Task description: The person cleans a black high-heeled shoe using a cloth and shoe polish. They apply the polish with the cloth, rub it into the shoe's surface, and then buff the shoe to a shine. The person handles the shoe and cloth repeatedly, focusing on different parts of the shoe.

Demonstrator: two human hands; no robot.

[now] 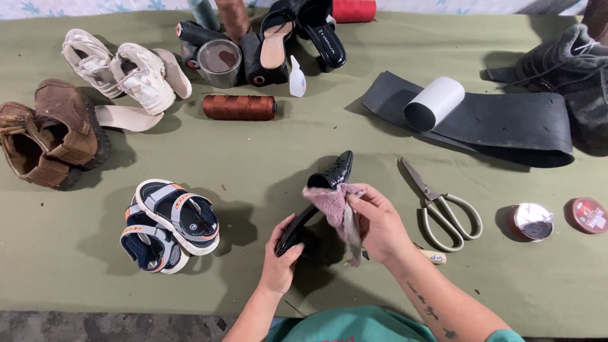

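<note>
Your left hand (280, 253) grips the heel end of a black shoe (323, 193), fingers wrapped round it, holding it tilted above the green table (266, 158), toe pointing away from you. Your right hand (380, 221) pinches a pink cloth (339, 209) between thumb and fingers and presses it against the shoe's side, near the middle. The cloth hangs down below your palm.

Just right of your right hand lie scissors (440, 209), blades shut, pointing up and to the left. A small white tube (434, 256) peeks out beside your right wrist. Farther right sit two round tins (531, 221), one silvery, one red (588, 215), close together but apart.

To your left, a pair of navy sandals (170, 225) is stacked, one resting on the other. Beyond them stand brown boots (50, 133) at the table's left edge, and white sneakers (120, 69) with loose insoles beside them.

Straight ahead lies a brown thread spool (239, 107) on its side. Behind it are a tin can (219, 62), a small white bottle (297, 79) and black sandals (297, 35). To the upper right, a wide black rubber strip (506, 123) curves across the table with a white roll (434, 103) resting on it, and grey boots (570, 63) stand in the far corner.
</note>
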